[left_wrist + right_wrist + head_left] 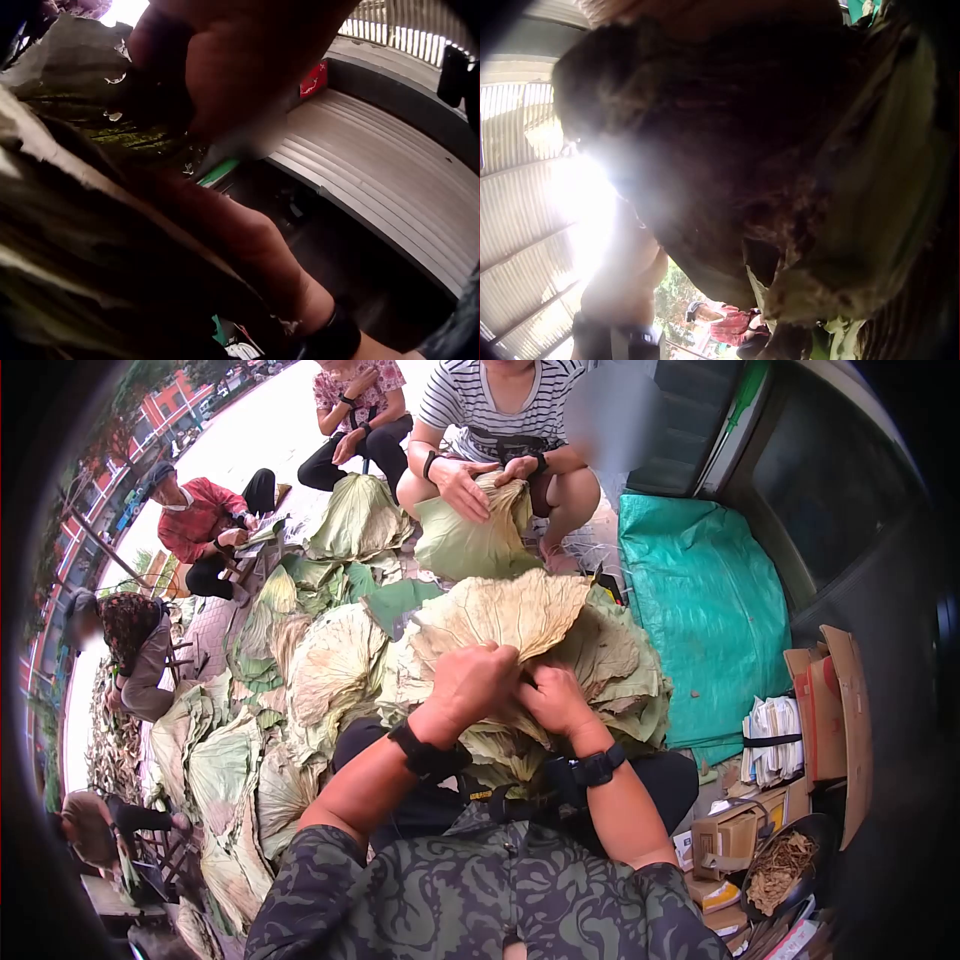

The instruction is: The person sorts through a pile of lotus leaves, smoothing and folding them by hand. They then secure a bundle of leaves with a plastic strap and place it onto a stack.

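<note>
A large dried lotus leaf (500, 615), pale yellow-brown and ribbed, fans up in front of me over a pile of leaves (620, 680). My left hand (474, 682) grips its lower edge with curled fingers. Close beside it, my right hand (556, 698) holds the gathered leaf, its fingertips partly hidden by folds. In the left wrist view, my left hand (240, 67) is dark at the top and my right hand (251, 236) reaches along the leaf's edge. Shadowed leaf (780, 165) fills much of the right wrist view.
More lotus leaves (225, 765) spread to the left. Across from me, a person in a striped shirt (500, 405) handles another leaf (475, 535); other people sit at left. A teal tarp (710, 620) lies at right, near cardboard boxes (745, 830) and a black bowl (785, 870) of dry scraps.
</note>
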The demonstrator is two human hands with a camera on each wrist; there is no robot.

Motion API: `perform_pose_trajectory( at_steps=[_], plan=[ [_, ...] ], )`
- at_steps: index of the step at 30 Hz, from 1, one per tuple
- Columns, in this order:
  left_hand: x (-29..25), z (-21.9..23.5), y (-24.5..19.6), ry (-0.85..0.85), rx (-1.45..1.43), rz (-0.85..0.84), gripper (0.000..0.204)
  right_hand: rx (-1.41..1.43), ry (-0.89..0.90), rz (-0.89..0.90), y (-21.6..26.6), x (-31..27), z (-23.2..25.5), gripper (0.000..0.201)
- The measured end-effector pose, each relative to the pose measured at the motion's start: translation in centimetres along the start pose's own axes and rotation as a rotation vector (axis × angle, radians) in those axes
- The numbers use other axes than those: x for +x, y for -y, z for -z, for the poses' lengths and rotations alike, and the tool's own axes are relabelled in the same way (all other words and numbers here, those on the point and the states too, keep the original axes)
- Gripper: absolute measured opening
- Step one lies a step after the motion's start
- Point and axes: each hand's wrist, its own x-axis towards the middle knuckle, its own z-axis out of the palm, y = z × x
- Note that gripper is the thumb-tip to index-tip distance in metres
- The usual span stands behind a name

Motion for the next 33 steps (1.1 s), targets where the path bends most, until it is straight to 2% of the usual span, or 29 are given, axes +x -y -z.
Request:
perform_pose_trajectory(
  at_steps=[1,3,5,7,9,11,13,14,15,17,18,20,21,23,25,26,27,29,31,32,33],
  plan=[
    [-0.8,-0.9,-0.5,0.014,-0.032,0.009,0.013,-0.011,0.032,-0.091,-0.5,-0.2,-0.2,0.036],
    [-1.3,-0.8,-1.6,-0.026,-0.036,0.03,0.013,-0.014,-0.016,-0.101,-0.3,-0.6,-0.4,0.036],
    [-1.4,-0.4,-2.5,-0.066,-0.04,0.051,0.013,0.189,-0.186,-0.177,-0.1,-0.9,-0.6,0.036],
    [-0.9,0.2,-3.2,-0.031,0.009,0.074,0.016,0.277,-0.19,-0.21,-0.2,-0.7,-0.2,0.034],
    [-0.4,0.1,-3.8,-0.034,0.002,0.045,0.019,0.577,-0.366,-0.212,-0.8,-0.4,-0.7,0.034],
    [0.0,-0.1,-4.4,-0.032,-0.012,0.015,0.022,0.591,-0.414,-0.281,-1.3,-0.5,-0.5,0.03],
    [0.4,-0.5,-4.9,0.058,-0.089,0.018,0.033,0.956,-0.559,-0.275,-1.5,-0.8,-0.1,0.026],
    [0.4,-1.3,-4.7,0.04,-0.22,0.05,0.04,1.03,-0.588,-0.3,-1.5,-1.2,0.1,0.025],
    [0.1,-2.6,-4.2,0.045,-0.222,0.043,0.04,1.03,-0.596,-0.302,-1.6,-1.6,0.3,0.025],
    [-0.6,-4.2,-3.5,-0.027,-0.179,-0.028,0.052,1.048,-0.647,-0.192,-1.7,-2.3,0.6,0.022],
    [-0.8,-4.4,-3.2,-0.021,-0.18,-0.031,0.052,1.04,-0.658,-0.245,-1.6,-2.8,0.9,0.02],
    [-0.8,-3.8,-3.0,0.176,-0.238,0.064,0.06,0.946,-0.725,-0.301,-2.3,-3.5,1.4,0.022],
    [-0.6,-3.1,-3.2,0.174,-0.235,0.067,0.06,0.85,-0.787,-0.352,-2.5,-3.7,1.6,0.024],
    [-0.1,-1.5,-3.7,0.409,-0.335,0.136,0.064,0.806,-0.794,-0.373,-2.0,-3.9,2.4,0.023],
    [0.0,-1.0,-4.2,0.427,-0.296,0.132,0.067,0.386,-0.867,-0.21,-0.3,-3.5,3.3,0.024],
    [-0.1,-0.9,-4.4,0.444,-0.258,0.126,0.071,0.179,-0.834,-0.116,0.2,-3.2,3.8,0.024],
    [-0.4,-1.3,-4.4,0.437,-0.258,0.127,0.071,0.177,-0.833,-0.109,0.4,-3.0,3.9,0.024],
    [-1.8,-2.9,-4.2,0.196,-0.145,0.084,0.08,0.019,-0.6,0.034,0.7,-2.2,4.0,0.028],
    [-2.6,-3.8,-3.5,0.136,-0.273,0.1,0.088,0.194,-0.287,-0.088,-0.8,-2.4,2.4,0.03],
    [-3.1,-4.3,-3.0,0.094,-0.328,0.082,0.087,0.171,-0.235,-0.012,-2.9,-2.6,0.9,0.029],
    [-3.6,-4.7,-2.6,0.056,-0.381,0.066,0.086,0.24,-0.273,-0.047,-2.5,-2.9,0.8,0.028]
  ],
)
